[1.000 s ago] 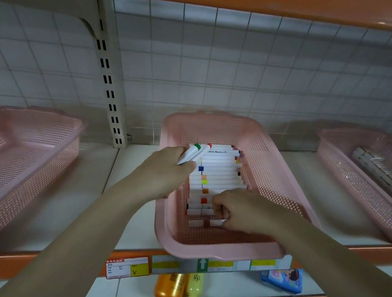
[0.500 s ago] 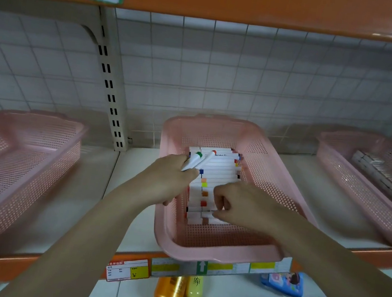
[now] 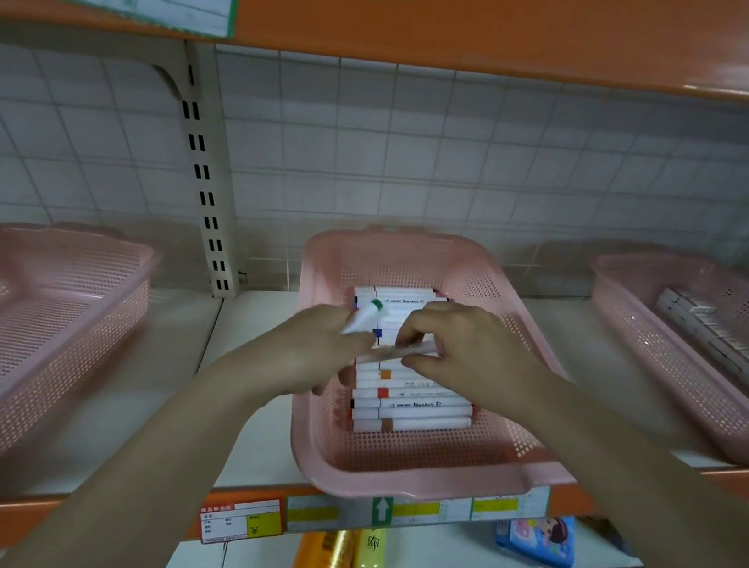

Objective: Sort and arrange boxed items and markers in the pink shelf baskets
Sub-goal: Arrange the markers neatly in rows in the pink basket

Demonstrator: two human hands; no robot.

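A pink mesh basket (image 3: 529, 469) stands in the middle of the shelf, with a row of white markers (image 3: 412, 409) with coloured bands lying side by side in it. My left hand (image 3: 315, 352) hovers over the basket's left wall and grips white markers, one with a green tip (image 3: 366, 314) pointing up and back. My right hand (image 3: 474, 350) is over the row and pinches a white marker (image 3: 411, 352) that lies slanted between both hands. The hands hide the middle of the row.
A second pink basket (image 3: 19, 330) sits on the left and looks empty. A third basket (image 3: 670, 354) on the right holds a row of white boxed items (image 3: 729, 348). A slotted upright (image 3: 206, 183) stands behind. Bottles (image 3: 338, 563) sit on the lower shelf.
My right hand has risen from the front of the marker row to the middle and now pinches a marker beside my left hand. The camera has tilted up.
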